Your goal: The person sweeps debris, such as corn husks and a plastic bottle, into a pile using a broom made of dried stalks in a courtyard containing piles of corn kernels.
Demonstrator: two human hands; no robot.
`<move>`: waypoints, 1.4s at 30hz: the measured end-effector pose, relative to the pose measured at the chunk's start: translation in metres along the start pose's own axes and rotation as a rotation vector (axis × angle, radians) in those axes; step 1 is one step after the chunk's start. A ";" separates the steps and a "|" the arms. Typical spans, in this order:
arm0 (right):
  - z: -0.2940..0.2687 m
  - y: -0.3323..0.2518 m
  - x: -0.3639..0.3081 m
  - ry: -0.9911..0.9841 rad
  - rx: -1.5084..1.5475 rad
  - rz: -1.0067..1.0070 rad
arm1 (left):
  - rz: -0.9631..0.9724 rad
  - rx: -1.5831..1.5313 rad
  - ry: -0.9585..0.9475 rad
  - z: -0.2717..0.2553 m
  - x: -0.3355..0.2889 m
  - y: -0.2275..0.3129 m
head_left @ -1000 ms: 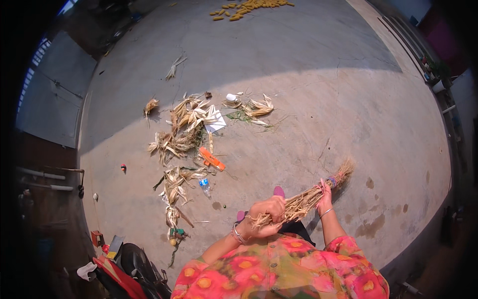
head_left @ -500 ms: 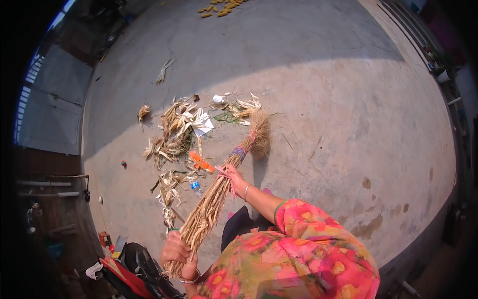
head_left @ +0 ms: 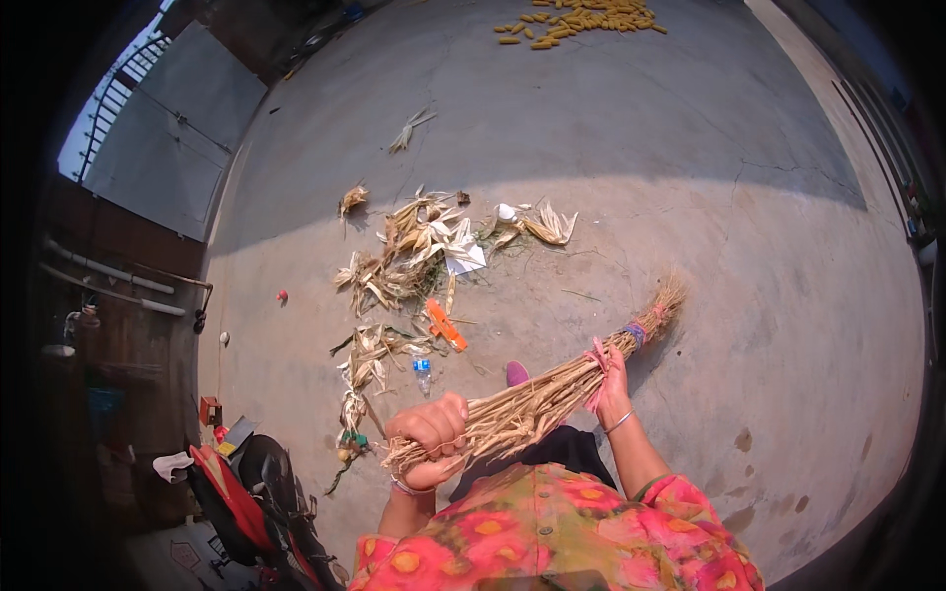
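A straw broom (head_left: 532,399) lies slantwise across my front, its bristle end up at the right and its stalk end at the lower left. My left hand (head_left: 430,439) is closed in a fist round the stalk end. Farther up, my right hand (head_left: 613,386) grips the broom beside a pink tie, just below a purple band. Dry corn husks (head_left: 419,236) lie heaped on the concrete beyond my left hand. Among them are an orange plastic object (head_left: 445,324), a plastic bottle (head_left: 423,372) with a blue label and a white sheet (head_left: 467,258).
Yellow corn cobs (head_left: 591,20) are spread at the far end of the floor. A red and black motorbike (head_left: 258,492) stands at the lower left. Pipes (head_left: 113,276) run along the left wall, near a grey metal gate (head_left: 177,128). A shadow edge crosses the concrete.
The broom has swung to the right and lies flatter, its bristles now well away from the husks. Both hands moved right with it, still gripping. The view has shifted too.
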State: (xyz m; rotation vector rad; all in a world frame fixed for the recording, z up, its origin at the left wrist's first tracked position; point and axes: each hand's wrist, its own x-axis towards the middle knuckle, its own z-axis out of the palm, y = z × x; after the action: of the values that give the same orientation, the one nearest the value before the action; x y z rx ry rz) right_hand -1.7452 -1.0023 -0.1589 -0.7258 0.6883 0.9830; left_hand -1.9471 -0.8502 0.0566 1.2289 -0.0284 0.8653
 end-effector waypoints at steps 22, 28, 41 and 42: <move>0.277 0.158 0.217 -0.206 -0.385 0.449 | 0.119 0.722 0.315 -0.142 0.120 0.005; 0.347 0.154 0.200 -0.340 -0.432 0.488 | 0.319 0.692 0.342 -0.162 0.149 0.047; 0.220 -0.184 0.281 -0.057 -0.176 0.060 | -0.003 0.093 0.027 -0.090 0.307 -0.163; 0.207 -0.208 0.294 -0.059 -0.130 0.087 | -0.015 0.077 0.021 -0.078 0.319 -0.182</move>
State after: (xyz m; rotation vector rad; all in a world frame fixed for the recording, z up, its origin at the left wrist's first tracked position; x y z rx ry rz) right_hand -1.4046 -0.7728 -0.2239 -0.7822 0.6130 1.1323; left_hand -1.6525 -0.6192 0.0265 1.2903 0.0315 0.8726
